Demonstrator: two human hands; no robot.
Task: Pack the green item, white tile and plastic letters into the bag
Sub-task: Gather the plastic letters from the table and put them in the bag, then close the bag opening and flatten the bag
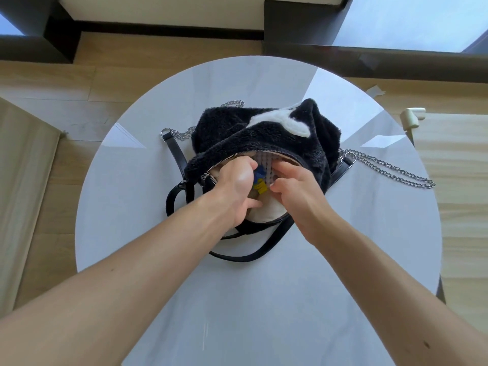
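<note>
bag point(264, 133) unbranded; left hand point(237, 186) grips plastic letters point(260, 180); right hand point(295, 188) loose

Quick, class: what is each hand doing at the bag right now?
Left hand: closed, holding the plastic letters in the bag's mouth.
Right hand: open, fingers spread at the opening, holding nothing visible.

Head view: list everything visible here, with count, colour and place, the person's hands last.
table: one, white, round, centre
bag: one, black fluffy with a white patch, unzipped, on the table
chain strap: silver, trailing right of the bag, more at its left
leather straps: black, near side of the bag
white tile: one, studded, inside the bag
plastic letters: blue and yellow, count unclear, in the opening
floor: light wood
green item: not visible
hands: left and right, both in the bag opening
</note>
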